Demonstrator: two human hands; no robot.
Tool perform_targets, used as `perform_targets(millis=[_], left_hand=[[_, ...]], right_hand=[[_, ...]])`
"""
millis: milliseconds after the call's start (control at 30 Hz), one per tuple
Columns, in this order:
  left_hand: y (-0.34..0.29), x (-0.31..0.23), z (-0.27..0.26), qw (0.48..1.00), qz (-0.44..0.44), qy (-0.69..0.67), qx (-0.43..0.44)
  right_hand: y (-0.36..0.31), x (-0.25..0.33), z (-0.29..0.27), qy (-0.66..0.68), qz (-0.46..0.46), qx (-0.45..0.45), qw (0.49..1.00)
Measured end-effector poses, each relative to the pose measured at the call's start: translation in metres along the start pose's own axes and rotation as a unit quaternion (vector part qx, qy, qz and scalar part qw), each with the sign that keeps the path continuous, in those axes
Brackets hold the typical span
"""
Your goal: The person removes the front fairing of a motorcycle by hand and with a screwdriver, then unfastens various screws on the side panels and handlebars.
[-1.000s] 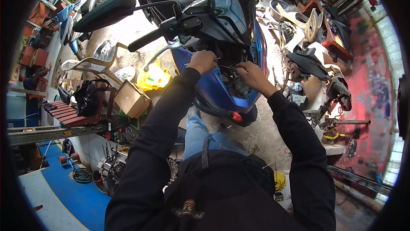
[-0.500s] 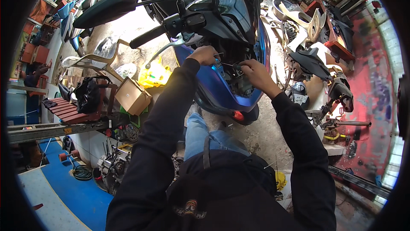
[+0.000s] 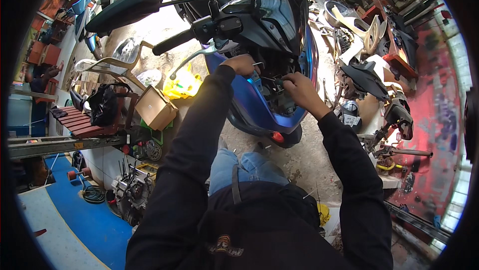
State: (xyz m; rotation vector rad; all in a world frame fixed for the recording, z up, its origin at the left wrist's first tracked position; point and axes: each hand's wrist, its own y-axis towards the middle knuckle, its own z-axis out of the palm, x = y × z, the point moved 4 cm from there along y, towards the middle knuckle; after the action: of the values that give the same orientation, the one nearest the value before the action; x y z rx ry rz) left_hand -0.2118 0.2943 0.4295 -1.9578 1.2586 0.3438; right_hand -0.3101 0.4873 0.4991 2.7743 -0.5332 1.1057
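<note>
A blue-purple scooter (image 3: 244, 104) stands before me, its front panel off and dark inner parts and wiring (image 3: 276, 93) exposed. My left hand (image 3: 243, 64) is closed at the left edge of that opening. By its fingertips a thin bent metal rod (image 3: 258, 64) sticks out; what lies inside the fingers is hidden. On the opening's right side, my right hand (image 3: 300, 90) pinches the dark handle of what looks like a screwdriver (image 3: 280, 81). Its thin shaft points left, toward my left hand.
Above my left forearm reach the brake lever (image 3: 185, 64), handlebar grip (image 3: 172, 43) and mirror (image 3: 127, 9). A cardboard box (image 3: 155, 108) and yellow plastic bag (image 3: 182, 84) lie at left. Body panels (image 3: 366, 78) and other parts crowd the right. An engine (image 3: 130, 190) sits lower left.
The view has shifted slightly. My right hand has turned a little, and the tool's handle shows less. My left hand stays at the same edge.
</note>
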Motion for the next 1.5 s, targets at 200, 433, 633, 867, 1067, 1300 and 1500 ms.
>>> perform_targets(millis=[200,433,633,867,1067,1300,1500], left_hand=[[0.001,0.01,-0.006,0.977,0.153,0.15,0.003],[0.007,0.0,-0.015,0.984,-0.158,-0.075,0.045],[0.027,0.015,-0.013,0.939,-0.258,-0.168,0.156],[0.038,0.029,-0.001,0.886,-0.218,-0.291,0.288],[0.032,0.026,-0.003,0.909,-0.042,-0.302,0.285],[0.029,0.036,0.006,0.947,-0.051,-0.236,0.21],[0.019,0.008,-0.004,0.991,-0.084,-0.042,0.096]], right_hand=[[0.002,-0.004,-0.001,0.037,0.012,-0.001,0.999],[0.006,-0.03,-0.002,0.043,0.049,-0.016,0.998],[0.008,-0.03,-0.001,0.086,0.071,0.0,0.994],[0.034,-0.032,-0.005,0.089,0.08,0.028,0.992],[0.048,-0.011,-0.013,0.089,0.129,0.078,0.985],[0.046,0.011,-0.011,0.039,0.032,0.014,0.999],[0.022,0.0,-0.014,0.012,0.046,-0.016,0.999]])
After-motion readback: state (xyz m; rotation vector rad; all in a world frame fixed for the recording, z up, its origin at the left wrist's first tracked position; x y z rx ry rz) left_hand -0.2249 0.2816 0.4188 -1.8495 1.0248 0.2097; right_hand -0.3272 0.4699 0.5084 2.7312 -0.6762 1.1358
